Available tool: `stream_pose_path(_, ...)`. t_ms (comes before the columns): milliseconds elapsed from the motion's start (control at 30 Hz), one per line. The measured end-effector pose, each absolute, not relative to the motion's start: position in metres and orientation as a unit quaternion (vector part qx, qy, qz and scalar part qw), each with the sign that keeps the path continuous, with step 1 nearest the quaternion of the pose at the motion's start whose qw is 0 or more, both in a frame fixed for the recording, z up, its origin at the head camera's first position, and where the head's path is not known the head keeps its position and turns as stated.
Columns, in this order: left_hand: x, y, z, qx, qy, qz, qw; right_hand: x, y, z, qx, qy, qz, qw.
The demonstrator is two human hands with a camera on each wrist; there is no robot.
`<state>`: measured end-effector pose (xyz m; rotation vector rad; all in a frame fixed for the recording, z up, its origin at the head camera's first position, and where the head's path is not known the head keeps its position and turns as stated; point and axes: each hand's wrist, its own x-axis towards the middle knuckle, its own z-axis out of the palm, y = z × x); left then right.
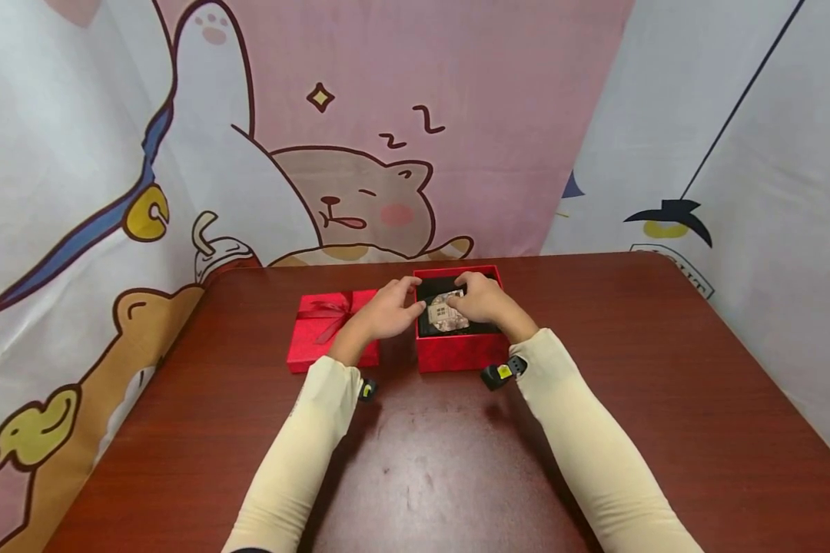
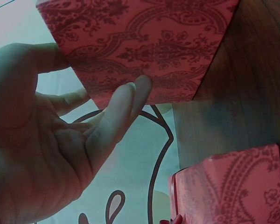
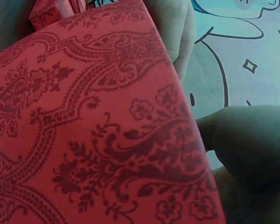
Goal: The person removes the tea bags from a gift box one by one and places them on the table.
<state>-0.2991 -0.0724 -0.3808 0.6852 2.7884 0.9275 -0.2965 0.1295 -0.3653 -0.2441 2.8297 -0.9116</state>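
Observation:
An open red gift box (image 1: 459, 355) with a dark inside stands towards the table's far side. A pale, patterned piece with a small printed label (image 1: 441, 313) lies in it; its exact kind is unclear. My left hand (image 1: 390, 309) is at the box's left rim, thumb and fingers spread apart, nothing gripped. In the left wrist view its fingers (image 2: 116, 107) extend beside the patterned box wall. My right hand (image 1: 486, 299) reaches over the right rim, its thumb at the pale piece and its fingers near the far rim. In the right wrist view, the box wall (image 3: 107, 116) hides much of this hand.
Left of the box lies a red lid (image 1: 306, 342) with a dark red ribbon bow (image 1: 332, 311), partly behind my left hand. The brown table (image 1: 415, 476) reaches back to a cartoon-print cloth (image 1: 498, 153).

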Motion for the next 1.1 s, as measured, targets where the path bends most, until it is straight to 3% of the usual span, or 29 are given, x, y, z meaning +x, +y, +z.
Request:
stream_pose_path(400, -0.298, -0.074, -0.383, 0.223, 0.921, 0.314, 0.057, -0.296, 0.127, -0.366, -0.038, 0.935, -0.347, 0.057)
stream_pose_path(1100, -0.297, -0.073, -0.383, 0.22, 0.923, 0.309, 0.063, -0.303, 0.114, -0.38, -0.112, 0.931, -0.346, 0.039)
